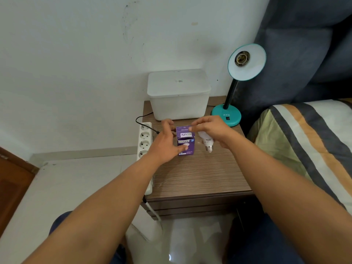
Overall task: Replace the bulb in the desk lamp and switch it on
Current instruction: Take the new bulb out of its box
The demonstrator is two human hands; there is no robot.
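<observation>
A purple bulb box stands upright on the wooden bedside table. My left hand grips its left side, thumb on the front. The fingertips of my right hand pinch the flap at the box's top. A bare white bulb lies on the table just right of the box, screw base pointing toward me, partly hidden under my right hand. The teal desk lamp stands at the table's back right; its shade faces me with an empty socket.
A white lidded plastic container sits at the back of the table. A white power strip with a black cable hangs along the table's left edge. A bed with a striped cover is to the right, a white wall behind.
</observation>
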